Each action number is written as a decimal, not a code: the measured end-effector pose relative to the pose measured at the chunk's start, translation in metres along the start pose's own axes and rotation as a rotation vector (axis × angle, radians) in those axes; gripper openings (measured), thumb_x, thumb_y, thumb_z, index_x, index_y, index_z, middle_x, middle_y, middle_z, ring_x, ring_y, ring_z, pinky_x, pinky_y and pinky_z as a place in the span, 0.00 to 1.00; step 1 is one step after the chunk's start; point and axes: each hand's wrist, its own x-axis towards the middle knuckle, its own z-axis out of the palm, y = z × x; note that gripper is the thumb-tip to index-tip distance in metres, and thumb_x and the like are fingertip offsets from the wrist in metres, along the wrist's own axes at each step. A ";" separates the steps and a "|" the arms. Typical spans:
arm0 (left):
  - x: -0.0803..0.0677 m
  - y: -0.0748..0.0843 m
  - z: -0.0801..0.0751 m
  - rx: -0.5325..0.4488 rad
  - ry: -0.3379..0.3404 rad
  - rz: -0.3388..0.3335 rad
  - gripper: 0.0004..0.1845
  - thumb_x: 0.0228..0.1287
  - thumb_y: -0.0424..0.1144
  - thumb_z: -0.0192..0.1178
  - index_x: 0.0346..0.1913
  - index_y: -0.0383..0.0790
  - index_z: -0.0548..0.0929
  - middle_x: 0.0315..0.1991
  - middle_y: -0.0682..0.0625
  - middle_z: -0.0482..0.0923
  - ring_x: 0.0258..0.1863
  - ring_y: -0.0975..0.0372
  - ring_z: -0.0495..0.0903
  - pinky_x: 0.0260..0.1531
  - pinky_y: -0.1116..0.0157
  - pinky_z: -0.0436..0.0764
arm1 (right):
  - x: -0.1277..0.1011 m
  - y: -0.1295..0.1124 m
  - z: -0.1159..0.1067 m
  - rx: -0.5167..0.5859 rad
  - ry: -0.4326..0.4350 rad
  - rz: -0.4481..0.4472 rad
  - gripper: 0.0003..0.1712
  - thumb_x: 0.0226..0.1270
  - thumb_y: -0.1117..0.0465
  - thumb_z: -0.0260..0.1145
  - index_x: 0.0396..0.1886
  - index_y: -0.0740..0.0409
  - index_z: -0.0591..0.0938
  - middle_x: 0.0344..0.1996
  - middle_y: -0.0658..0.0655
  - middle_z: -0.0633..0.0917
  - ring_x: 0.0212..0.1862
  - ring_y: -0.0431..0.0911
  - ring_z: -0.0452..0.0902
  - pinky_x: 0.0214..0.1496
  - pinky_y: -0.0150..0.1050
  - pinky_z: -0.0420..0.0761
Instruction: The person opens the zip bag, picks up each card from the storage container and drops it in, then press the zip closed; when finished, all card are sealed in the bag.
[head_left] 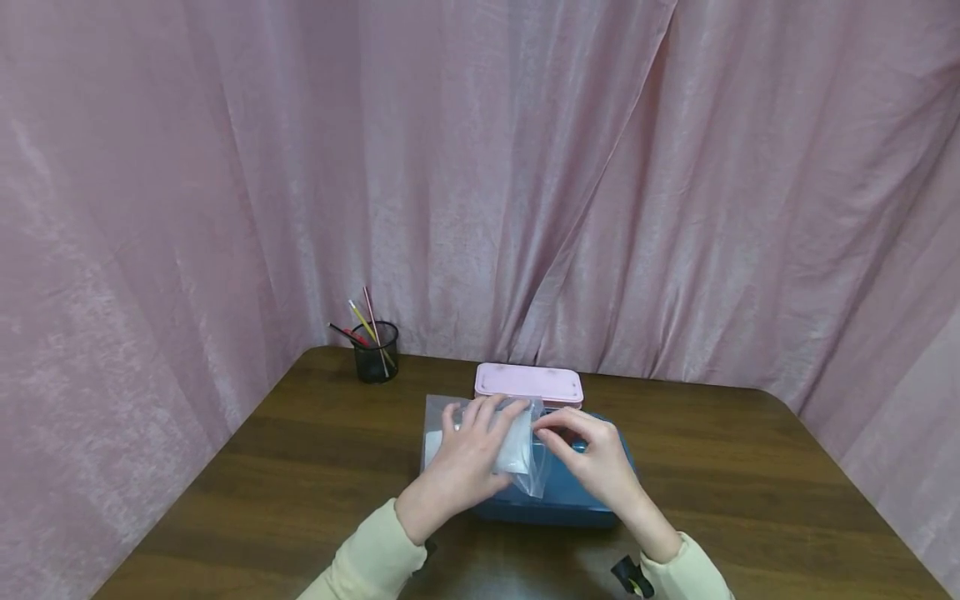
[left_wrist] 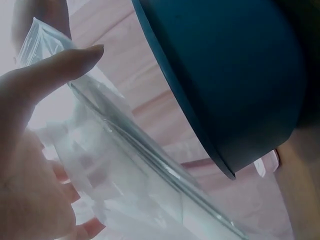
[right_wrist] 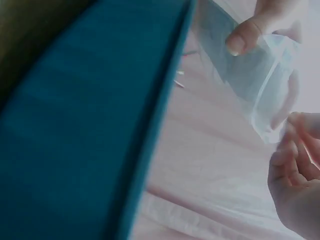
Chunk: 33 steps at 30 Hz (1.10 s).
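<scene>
— Why did we have the clear plastic bag (head_left: 487, 433) up over the blue box (head_left: 555, 500) rather than flat on the table (head_left: 300, 483)?

— Going by how it sat, we wanted it raised so both hands could work its edge; the box stood just in front of us, with the pink case (head_left: 528, 384) touching or just behind it — we couldn't tell which. The bag had something white inside, which showed through the film.

— And how did our left hand (head_left: 468, 454) have it?

— Spread over the top, fingers curved round the bag with the thumb on the other side — the left wrist view showed the thumb (left_wrist: 60, 65) laid against the film. It was a real hold, not a resting touch.

— The right hand (head_left: 592, 458)?

— Nearly closed, fingertips pinching the bag's right edge. In the right wrist view the fingers (right_wrist: 292, 165) were bunched at the corner of the film.

— Anything else about?

— The black pen cup (head_left: 375, 354), well apart at the back left by the pink curtain (head_left: 675, 167).
</scene>
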 end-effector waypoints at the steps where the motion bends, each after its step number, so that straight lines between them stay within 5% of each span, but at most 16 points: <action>1: 0.000 0.000 0.000 -0.009 0.021 -0.008 0.53 0.39 0.51 0.79 0.69 0.53 0.60 0.64 0.44 0.68 0.63 0.50 0.68 0.56 0.43 0.64 | 0.001 0.000 -0.002 0.011 -0.004 -0.009 0.09 0.59 0.70 0.68 0.37 0.54 0.86 0.30 0.52 0.87 0.29 0.31 0.77 0.30 0.29 0.79; 9: 0.003 -0.002 -0.001 -0.102 0.306 -0.088 0.54 0.36 0.52 0.80 0.69 0.49 0.62 0.61 0.46 0.70 0.60 0.53 0.69 0.55 0.42 0.60 | 0.002 -0.004 -0.009 0.105 -0.231 -0.123 0.16 0.56 0.73 0.69 0.43 0.56 0.83 0.14 0.48 0.78 0.18 0.29 0.67 0.19 0.23 0.69; 13: 0.004 -0.001 -0.004 -0.122 0.370 -0.104 0.56 0.36 0.53 0.80 0.70 0.48 0.60 0.64 0.45 0.67 0.61 0.52 0.66 0.55 0.43 0.58 | 0.004 -0.009 -0.009 0.070 -0.193 -0.157 0.13 0.57 0.72 0.69 0.41 0.56 0.84 0.21 0.49 0.85 0.23 0.32 0.76 0.25 0.25 0.75; 18: 0.003 0.001 -0.008 -0.196 0.357 -0.103 0.58 0.35 0.57 0.79 0.70 0.47 0.59 0.66 0.45 0.65 0.62 0.52 0.65 0.55 0.45 0.58 | 0.006 -0.012 -0.016 0.028 -0.050 -0.150 0.12 0.57 0.76 0.67 0.38 0.58 0.85 0.29 0.55 0.87 0.30 0.36 0.81 0.35 0.25 0.80; 23: 0.004 0.002 -0.017 -0.410 0.302 -0.120 0.54 0.43 0.58 0.75 0.71 0.47 0.58 0.67 0.48 0.66 0.62 0.54 0.68 0.57 0.47 0.59 | 0.007 -0.009 -0.029 0.034 0.049 -0.102 0.14 0.56 0.79 0.64 0.38 0.60 0.84 0.29 0.58 0.87 0.29 0.33 0.79 0.33 0.24 0.79; 28: 0.006 -0.006 -0.025 -0.718 0.246 -0.139 0.41 0.58 0.43 0.69 0.71 0.46 0.58 0.60 0.48 0.73 0.56 0.55 0.74 0.57 0.49 0.69 | 0.008 -0.006 -0.044 0.070 0.068 -0.036 0.13 0.60 0.79 0.62 0.39 0.62 0.83 0.26 0.55 0.84 0.25 0.36 0.75 0.27 0.27 0.77; 33: 0.009 -0.017 -0.025 -0.874 0.100 -0.158 0.33 0.65 0.40 0.63 0.70 0.46 0.61 0.56 0.46 0.78 0.51 0.55 0.77 0.52 0.55 0.77 | 0.010 -0.002 -0.055 0.131 0.030 0.009 0.12 0.63 0.79 0.59 0.41 0.64 0.82 0.29 0.51 0.83 0.25 0.40 0.75 0.28 0.29 0.78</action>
